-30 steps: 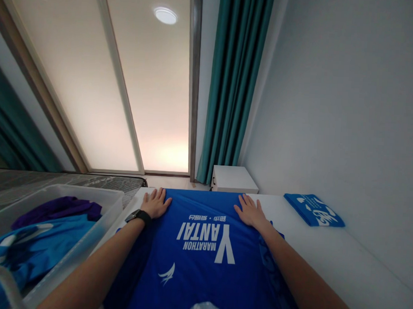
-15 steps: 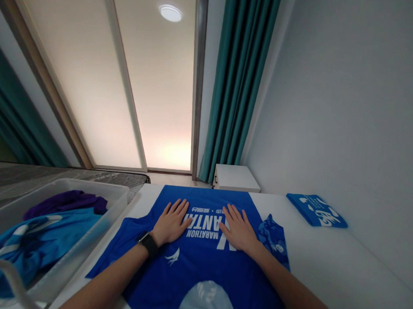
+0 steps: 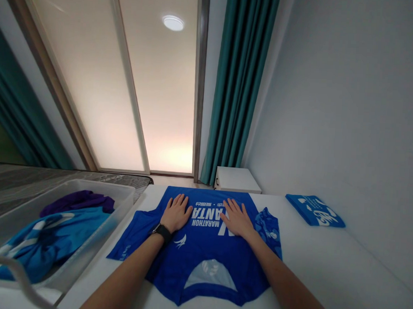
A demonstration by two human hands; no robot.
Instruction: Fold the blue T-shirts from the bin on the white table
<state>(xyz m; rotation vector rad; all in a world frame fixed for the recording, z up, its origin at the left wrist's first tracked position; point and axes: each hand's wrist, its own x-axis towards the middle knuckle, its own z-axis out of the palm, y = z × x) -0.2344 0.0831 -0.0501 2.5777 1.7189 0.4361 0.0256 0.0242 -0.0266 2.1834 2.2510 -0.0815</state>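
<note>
A blue T-shirt (image 3: 201, 251) with white "MARATHON" lettering lies spread on the white table (image 3: 311, 270), its collar toward me and its far end at the table's back edge. My left hand (image 3: 176, 213), with a dark watch on the wrist, rests flat on the shirt left of the lettering, fingers stretched. My right hand (image 3: 237, 218) lies flat on the right side of the print, covering part of it, fingers apart. The right sleeve shows a patterned blue fabric and looks partly bunched. Neither hand grips anything.
A folded blue shirt (image 3: 316, 211) with white print lies at the table's back right by the wall. On the left, a translucent plastic bin (image 3: 124, 201) holds a purple garment (image 3: 77, 202) and a light blue garment (image 3: 60, 234). A white cabinet (image 3: 238, 179) stands beyond the table.
The shirt has slid away from me with both hands on it, so its whole collar edge now shows on the table. The view has also shifted slightly.
</note>
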